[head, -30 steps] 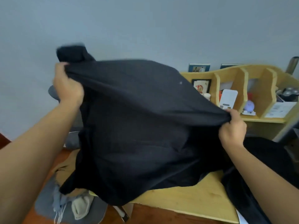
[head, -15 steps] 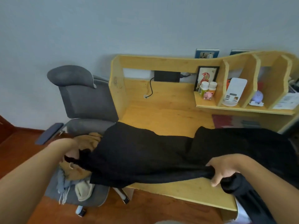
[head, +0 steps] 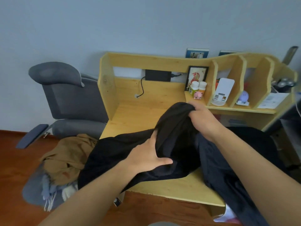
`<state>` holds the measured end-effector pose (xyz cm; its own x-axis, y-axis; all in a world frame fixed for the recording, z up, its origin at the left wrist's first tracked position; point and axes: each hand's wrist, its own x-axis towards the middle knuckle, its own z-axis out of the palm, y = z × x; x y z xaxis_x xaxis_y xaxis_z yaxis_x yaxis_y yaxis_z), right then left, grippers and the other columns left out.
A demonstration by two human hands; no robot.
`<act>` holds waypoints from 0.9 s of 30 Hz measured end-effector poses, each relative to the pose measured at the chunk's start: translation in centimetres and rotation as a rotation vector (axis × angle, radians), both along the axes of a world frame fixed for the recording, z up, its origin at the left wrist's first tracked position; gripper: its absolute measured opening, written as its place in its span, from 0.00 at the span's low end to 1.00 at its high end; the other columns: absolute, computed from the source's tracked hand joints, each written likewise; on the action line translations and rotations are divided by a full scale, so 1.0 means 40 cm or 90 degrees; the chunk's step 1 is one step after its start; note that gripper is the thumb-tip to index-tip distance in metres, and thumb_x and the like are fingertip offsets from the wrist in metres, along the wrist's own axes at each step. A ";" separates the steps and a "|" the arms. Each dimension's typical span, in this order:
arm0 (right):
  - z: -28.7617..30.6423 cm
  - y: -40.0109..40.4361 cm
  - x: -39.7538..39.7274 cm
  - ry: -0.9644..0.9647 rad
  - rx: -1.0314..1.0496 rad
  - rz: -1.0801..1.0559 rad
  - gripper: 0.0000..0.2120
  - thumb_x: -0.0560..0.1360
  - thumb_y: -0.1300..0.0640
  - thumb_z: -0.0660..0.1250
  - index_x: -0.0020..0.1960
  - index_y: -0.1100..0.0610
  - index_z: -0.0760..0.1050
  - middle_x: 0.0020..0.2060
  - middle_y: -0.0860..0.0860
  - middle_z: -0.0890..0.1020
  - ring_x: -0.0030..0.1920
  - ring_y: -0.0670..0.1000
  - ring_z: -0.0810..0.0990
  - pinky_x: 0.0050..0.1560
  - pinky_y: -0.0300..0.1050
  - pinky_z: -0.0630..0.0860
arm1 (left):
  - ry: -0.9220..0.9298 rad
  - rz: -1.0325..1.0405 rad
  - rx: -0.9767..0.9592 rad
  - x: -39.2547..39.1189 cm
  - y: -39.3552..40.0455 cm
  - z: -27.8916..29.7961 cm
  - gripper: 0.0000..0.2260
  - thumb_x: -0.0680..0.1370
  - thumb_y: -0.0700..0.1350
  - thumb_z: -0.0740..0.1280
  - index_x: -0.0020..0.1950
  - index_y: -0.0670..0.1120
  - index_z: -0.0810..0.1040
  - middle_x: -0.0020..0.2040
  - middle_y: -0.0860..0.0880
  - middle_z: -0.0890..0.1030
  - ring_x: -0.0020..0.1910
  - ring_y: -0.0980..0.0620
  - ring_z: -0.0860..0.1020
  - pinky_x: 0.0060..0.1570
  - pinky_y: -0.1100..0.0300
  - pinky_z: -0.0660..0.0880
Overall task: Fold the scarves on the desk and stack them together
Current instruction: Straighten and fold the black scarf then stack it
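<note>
Since half a second ago I see my right hand [head: 201, 118] has swung up and inward from the bench's front edge, carrying a bunched end of the black scarf [head: 123, 154] over the middle, while my left hand [head: 149, 156] has come in off the chair side. The right hand's fingers curl round that raised fold; the left lies flat with straight fingers pressing the cloth. The scarf sprawls across the wooden bench [head: 141, 111], its left end hanging over the edge beside the brown scarf [head: 68, 154] on the grey chair [head: 70, 98].
</note>
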<state>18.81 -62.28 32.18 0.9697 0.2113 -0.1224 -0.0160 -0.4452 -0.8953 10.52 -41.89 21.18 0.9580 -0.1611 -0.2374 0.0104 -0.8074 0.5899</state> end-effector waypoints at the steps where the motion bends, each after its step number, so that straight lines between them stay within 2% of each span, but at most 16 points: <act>1: 0.024 0.007 -0.012 -0.010 0.012 0.008 0.12 0.78 0.66 0.56 0.50 0.58 0.77 0.48 0.60 0.82 0.56 0.66 0.79 0.55 0.58 0.76 | -0.010 0.038 0.001 0.018 -0.036 -0.032 0.56 0.68 0.71 0.72 0.80 0.62 0.33 0.74 0.52 0.71 0.64 0.46 0.79 0.59 0.46 0.79; 3: 0.061 0.008 -0.033 -0.022 0.030 0.010 0.15 0.79 0.69 0.54 0.51 0.58 0.78 0.48 0.58 0.83 0.55 0.62 0.80 0.60 0.59 0.77 | 0.003 0.154 0.047 0.047 -0.060 -0.084 0.54 0.73 0.64 0.72 0.80 0.58 0.32 0.70 0.48 0.74 0.55 0.44 0.82 0.51 0.47 0.81; 6: 0.105 -0.025 -0.050 -0.035 0.092 -0.039 0.20 0.79 0.71 0.52 0.55 0.56 0.80 0.51 0.57 0.84 0.55 0.58 0.82 0.61 0.57 0.79 | 0.057 0.234 0.148 0.044 0.006 -0.130 0.50 0.76 0.63 0.71 0.82 0.58 0.36 0.71 0.43 0.68 0.54 0.41 0.81 0.45 0.49 0.78; 7: 0.119 -0.040 -0.052 -0.031 0.128 -0.066 0.20 0.80 0.70 0.52 0.56 0.56 0.80 0.52 0.57 0.84 0.55 0.57 0.83 0.61 0.56 0.79 | 0.081 0.222 0.160 0.041 0.036 -0.144 0.47 0.76 0.62 0.70 0.82 0.59 0.39 0.72 0.43 0.66 0.55 0.40 0.80 0.45 0.50 0.77; 9: 0.136 -0.064 -0.049 -0.006 0.189 -0.107 0.20 0.81 0.69 0.52 0.58 0.54 0.80 0.51 0.55 0.84 0.54 0.56 0.83 0.59 0.53 0.80 | 0.119 0.166 0.151 0.032 0.077 -0.166 0.35 0.78 0.58 0.68 0.81 0.58 0.54 0.73 0.45 0.65 0.56 0.40 0.79 0.49 0.49 0.77; 11: 0.137 -0.075 -0.040 0.018 0.229 -0.123 0.20 0.82 0.67 0.52 0.59 0.53 0.80 0.53 0.55 0.84 0.55 0.56 0.83 0.59 0.53 0.80 | 0.081 0.120 0.122 0.022 0.072 -0.180 0.17 0.80 0.52 0.64 0.69 0.54 0.72 0.68 0.49 0.71 0.52 0.45 0.79 0.50 0.49 0.78; 13: 0.129 -0.077 -0.031 0.014 0.239 -0.127 0.19 0.82 0.66 0.54 0.60 0.53 0.80 0.54 0.56 0.84 0.56 0.56 0.83 0.60 0.54 0.80 | 0.020 0.144 0.073 0.011 0.049 -0.176 0.04 0.82 0.47 0.62 0.55 0.51 0.74 0.53 0.51 0.79 0.41 0.49 0.79 0.42 0.49 0.78; 15: 0.120 -0.099 -0.023 -0.077 0.128 -0.083 0.16 0.80 0.66 0.59 0.60 0.51 0.78 0.53 0.54 0.83 0.55 0.54 0.82 0.58 0.50 0.80 | -0.020 0.218 0.033 0.013 0.057 -0.142 0.01 0.83 0.46 0.62 0.53 0.50 0.70 0.43 0.50 0.79 0.36 0.49 0.78 0.33 0.53 0.73; 17: 0.113 -0.136 -0.018 -0.145 -0.110 0.104 0.20 0.76 0.66 0.67 0.62 0.47 0.76 0.53 0.48 0.82 0.55 0.47 0.80 0.55 0.42 0.77 | -0.060 0.275 0.030 0.027 0.108 -0.089 0.05 0.83 0.44 0.60 0.59 0.48 0.69 0.44 0.47 0.80 0.38 0.47 0.78 0.35 0.51 0.73; 19: 0.104 -0.159 -0.025 0.017 -0.342 0.358 0.24 0.72 0.63 0.75 0.63 0.44 0.73 0.53 0.43 0.82 0.55 0.44 0.80 0.58 0.42 0.75 | -0.090 0.265 0.058 0.051 0.181 -0.008 0.11 0.84 0.43 0.57 0.66 0.49 0.69 0.50 0.46 0.81 0.43 0.46 0.77 0.44 0.48 0.76; 21: 0.086 -0.149 -0.049 0.204 -0.536 0.546 0.28 0.73 0.50 0.77 0.69 0.41 0.70 0.55 0.41 0.81 0.57 0.44 0.79 0.60 0.42 0.74 | -0.069 0.188 0.054 0.069 0.234 0.097 0.12 0.86 0.45 0.55 0.68 0.53 0.70 0.54 0.47 0.82 0.47 0.45 0.79 0.50 0.44 0.78; 22: 0.066 -0.134 -0.050 0.213 -0.582 0.581 0.34 0.73 0.43 0.75 0.74 0.41 0.65 0.60 0.42 0.78 0.60 0.45 0.78 0.62 0.43 0.72 | -0.051 0.140 0.041 0.074 0.247 0.152 0.12 0.86 0.45 0.55 0.68 0.54 0.70 0.55 0.49 0.82 0.49 0.45 0.81 0.53 0.42 0.79; 23: 0.045 -0.111 -0.051 0.172 -0.569 0.560 0.40 0.72 0.38 0.74 0.79 0.40 0.58 0.66 0.44 0.74 0.65 0.47 0.75 0.65 0.45 0.70 | -0.038 0.093 0.037 0.076 0.249 0.204 0.12 0.86 0.46 0.56 0.68 0.55 0.71 0.56 0.51 0.82 0.52 0.46 0.81 0.55 0.43 0.79; 25: -0.006 -0.023 -0.059 0.031 -0.381 0.427 0.50 0.70 0.35 0.74 0.81 0.40 0.47 0.77 0.47 0.63 0.74 0.49 0.66 0.73 0.49 0.65 | -0.034 -0.016 0.069 0.073 0.226 0.297 0.11 0.87 0.47 0.56 0.66 0.55 0.73 0.56 0.56 0.81 0.53 0.54 0.80 0.53 0.54 0.77; 26: -0.034 0.033 -0.068 -0.022 -0.254 0.385 0.53 0.69 0.36 0.76 0.82 0.41 0.46 0.79 0.46 0.60 0.77 0.47 0.62 0.75 0.50 0.62 | -0.050 -0.067 0.100 0.070 0.204 0.338 0.10 0.87 0.48 0.56 0.63 0.55 0.74 0.54 0.57 0.80 0.50 0.57 0.78 0.48 0.59 0.75; 27: -0.062 0.091 -0.080 -0.040 -0.148 0.373 0.53 0.68 0.39 0.78 0.81 0.40 0.47 0.78 0.44 0.62 0.76 0.45 0.62 0.76 0.48 0.62 | -0.077 -0.109 0.143 0.068 0.182 0.372 0.09 0.87 0.47 0.56 0.61 0.54 0.74 0.51 0.57 0.80 0.47 0.58 0.77 0.43 0.61 0.71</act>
<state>15.61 -58.63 29.71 0.7076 0.6844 -0.1760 0.3390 -0.5473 -0.7652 13.25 -34.59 36.07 0.9450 -0.2790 -0.1707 -0.1969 -0.9020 0.3843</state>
